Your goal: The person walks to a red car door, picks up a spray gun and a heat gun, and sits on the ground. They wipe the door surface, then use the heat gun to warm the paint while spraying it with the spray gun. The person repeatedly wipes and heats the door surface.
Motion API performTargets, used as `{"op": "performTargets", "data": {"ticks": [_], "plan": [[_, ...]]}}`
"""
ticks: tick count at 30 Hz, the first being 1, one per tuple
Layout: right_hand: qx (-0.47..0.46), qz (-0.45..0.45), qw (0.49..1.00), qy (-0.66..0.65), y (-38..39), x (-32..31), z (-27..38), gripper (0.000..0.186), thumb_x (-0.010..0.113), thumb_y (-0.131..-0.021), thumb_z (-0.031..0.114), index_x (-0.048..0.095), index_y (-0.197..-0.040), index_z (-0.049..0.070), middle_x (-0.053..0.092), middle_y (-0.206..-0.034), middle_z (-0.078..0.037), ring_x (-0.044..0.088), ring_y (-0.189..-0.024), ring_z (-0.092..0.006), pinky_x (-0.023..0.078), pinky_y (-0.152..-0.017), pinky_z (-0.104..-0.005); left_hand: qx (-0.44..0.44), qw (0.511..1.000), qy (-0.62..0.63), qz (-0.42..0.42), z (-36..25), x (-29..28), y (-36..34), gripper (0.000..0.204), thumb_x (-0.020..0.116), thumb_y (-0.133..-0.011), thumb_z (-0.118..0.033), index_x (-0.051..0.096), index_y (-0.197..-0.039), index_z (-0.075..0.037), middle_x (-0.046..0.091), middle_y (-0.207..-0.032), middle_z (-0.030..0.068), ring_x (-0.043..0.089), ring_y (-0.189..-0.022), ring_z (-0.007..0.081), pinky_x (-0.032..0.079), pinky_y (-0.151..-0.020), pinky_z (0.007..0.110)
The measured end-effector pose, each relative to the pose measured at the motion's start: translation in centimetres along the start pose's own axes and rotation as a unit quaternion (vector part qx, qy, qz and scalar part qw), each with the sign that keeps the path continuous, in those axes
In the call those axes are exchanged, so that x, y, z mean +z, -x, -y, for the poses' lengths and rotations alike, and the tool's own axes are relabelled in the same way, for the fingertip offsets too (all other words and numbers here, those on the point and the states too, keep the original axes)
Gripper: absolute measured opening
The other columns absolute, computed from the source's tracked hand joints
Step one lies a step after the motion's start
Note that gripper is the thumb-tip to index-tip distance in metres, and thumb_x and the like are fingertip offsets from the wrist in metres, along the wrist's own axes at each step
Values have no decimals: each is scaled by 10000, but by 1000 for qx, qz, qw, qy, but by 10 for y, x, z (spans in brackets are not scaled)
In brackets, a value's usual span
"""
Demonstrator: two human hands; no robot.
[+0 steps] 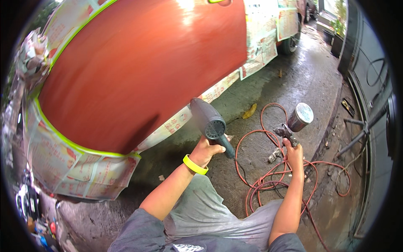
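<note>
My left hand (206, 149), with a yellow band at the wrist, grips the handle of a dark grey blower (208, 122) shaped like a hair dryer. Its nose points at the lower edge of a red-painted car door (138, 63), which is bordered by green tape (67, 149) and masking paper (96, 176). My right hand (293, 148) is closed on a spray gun (285, 133) with a metal cup (301, 116) on top, held out over the wet floor to the right of the blower.
Red and dark hoses (260, 185) coil on the concrete floor (302, 71). A grey metal gate (373, 92) and a dark stand (354, 138) line the right side. A potted plant (337, 33) stands at the back, beside the car's wheel area. Assorted items (46, 231) lie at lower left.
</note>
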State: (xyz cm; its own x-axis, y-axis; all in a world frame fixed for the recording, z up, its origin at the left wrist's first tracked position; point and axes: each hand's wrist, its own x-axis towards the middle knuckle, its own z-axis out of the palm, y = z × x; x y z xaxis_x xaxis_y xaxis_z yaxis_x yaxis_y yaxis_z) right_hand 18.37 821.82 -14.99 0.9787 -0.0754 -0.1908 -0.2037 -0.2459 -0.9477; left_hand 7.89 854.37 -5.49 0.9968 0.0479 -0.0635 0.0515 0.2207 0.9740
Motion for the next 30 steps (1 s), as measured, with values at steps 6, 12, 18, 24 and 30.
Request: {"op": "performTargets", "data": {"ticks": [6, 12, 18, 24, 30], "plan": [[-35, 63, 997, -5, -7, 44, -11, 394, 713, -955, 346, 716, -1131, -6, 570, -664, -13, 524, -436, -121, 424, -416, -313, 17, 979, 7, -202, 17, -40, 44, 416, 573, -722, -7, 569, -1138, -37, 604, -969, 73, 563, -874, 176, 496, -801, 336], [-57, 192, 979, 35, 4, 87, -2, 370, 714, -952, 342, 697, -1103, 5, 611, -693, -46, 580, -457, -141, 455, -456, -333, 106, 886, -370, -259, -1, -84, 79, 509, 801, -829, -128, 574, -1276, -40, 713, -1112, 65, 660, -1000, 148, 523, -884, 317], [-53, 225, 972, 47, 8, 100, 0, 349, 716, -954, 317, 697, -1125, 13, 627, -716, -47, 576, -461, -141, 457, -461, -326, 35, 858, -455, -236, -23, -107, 105, 415, 754, -822, -158, 659, -1207, -37, 741, -1124, 139, 694, -1069, 221, 524, -937, 366], [-56, 243, 968, 31, 9, 106, 1, 361, 711, -959, 300, 682, -1170, 8, 626, -758, -40, 557, -457, -124, 438, -444, -320, 53, 873, -436, -213, 7, -141, 100, 398, 745, -845, -162, 651, -1203, -16, 717, -1146, 141, 666, -1088, 234, 511, -943, 366], [-34, 212, 977, 10, -1, 94, 7, 342, 707, -964, 283, 681, -1176, 16, 581, -736, -11, 521, -443, -110, 416, -403, -290, 24, 956, -227, -183, 0, -133, 84, 324, 734, -887, -122, 645, -1193, -63, 695, -1053, 69, 647, -912, 143, 526, -850, 322]]}}
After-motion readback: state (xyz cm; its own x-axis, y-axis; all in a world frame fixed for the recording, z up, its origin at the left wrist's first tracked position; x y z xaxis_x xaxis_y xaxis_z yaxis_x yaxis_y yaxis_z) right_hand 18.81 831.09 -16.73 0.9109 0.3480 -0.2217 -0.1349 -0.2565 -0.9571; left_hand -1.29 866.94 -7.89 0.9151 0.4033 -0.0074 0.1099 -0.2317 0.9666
